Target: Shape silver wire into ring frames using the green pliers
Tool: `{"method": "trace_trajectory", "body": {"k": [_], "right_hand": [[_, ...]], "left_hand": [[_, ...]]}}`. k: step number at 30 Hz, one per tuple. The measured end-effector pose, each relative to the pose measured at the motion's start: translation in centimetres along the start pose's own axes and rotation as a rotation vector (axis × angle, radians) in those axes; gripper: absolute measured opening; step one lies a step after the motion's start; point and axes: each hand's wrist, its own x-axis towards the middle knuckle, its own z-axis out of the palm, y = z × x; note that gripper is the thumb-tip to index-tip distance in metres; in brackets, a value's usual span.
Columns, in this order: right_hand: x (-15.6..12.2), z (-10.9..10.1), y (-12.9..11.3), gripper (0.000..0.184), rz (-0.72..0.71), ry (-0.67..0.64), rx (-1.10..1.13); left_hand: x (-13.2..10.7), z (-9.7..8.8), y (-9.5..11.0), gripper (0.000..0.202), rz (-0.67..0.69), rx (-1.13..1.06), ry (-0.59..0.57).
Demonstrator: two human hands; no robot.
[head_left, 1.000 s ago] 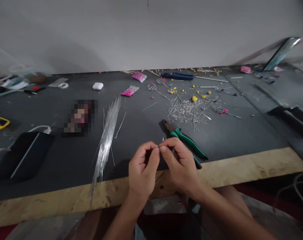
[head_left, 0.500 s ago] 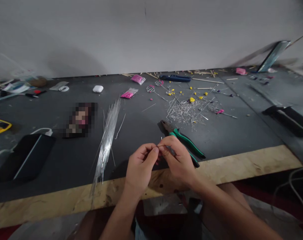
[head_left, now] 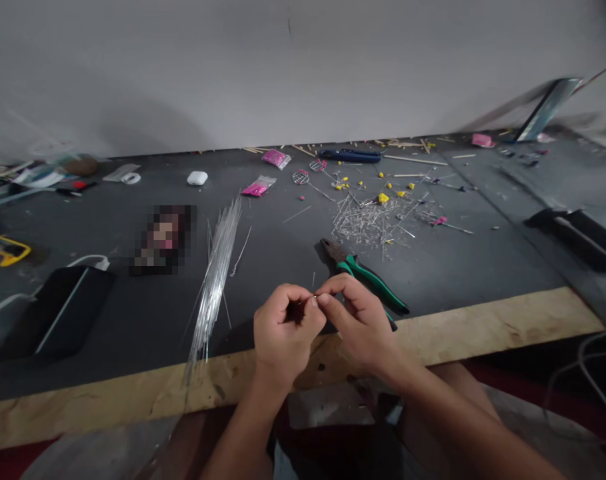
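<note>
My left hand (head_left: 286,329) and my right hand (head_left: 359,325) meet fingertip to fingertip above the table's front edge. Both are closed in a pinch on a thin piece of wire (head_left: 313,280), whose end pokes up between them; the rest of it is hidden by the fingers. Partly behind my right hand lie green-and-black pliers (head_left: 375,283), jaws pointing up and left. A bundle of long straight silvery wires (head_left: 215,280) rests to the left of my left hand, beside a short twisted wire (head_left: 241,252).
Beyond the pliers lies a heap of cut wire bits (head_left: 365,220) with yellow lumps (head_left: 383,198). Pink packets (head_left: 259,186), a dark blue cutter (head_left: 350,156) and a white case (head_left: 197,178) sit farther back. At left are a black device (head_left: 75,310) and a yellow-handled tool (head_left: 7,250).
My fingertips have shifted against each other on the wire, and my left thumb has bent inward. The wire's upright end now stands slightly farther left. The things on the table stay put.
</note>
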Motion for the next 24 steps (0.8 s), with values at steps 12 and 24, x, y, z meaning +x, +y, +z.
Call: {"method": "trace_trajectory", "body": {"k": [12,24], "right_hand": [[0.25,-0.19,-0.7,0.011,0.235,-0.054,0.195],[0.36,-0.34,-0.6,0.013,0.393,-0.086,0.355]], "left_hand": [[0.06,-0.36,0.08,0.009,0.219,0.154,-0.008],[-0.37,-0.19,-0.33,0.006,0.258,0.175,-0.016]]}}
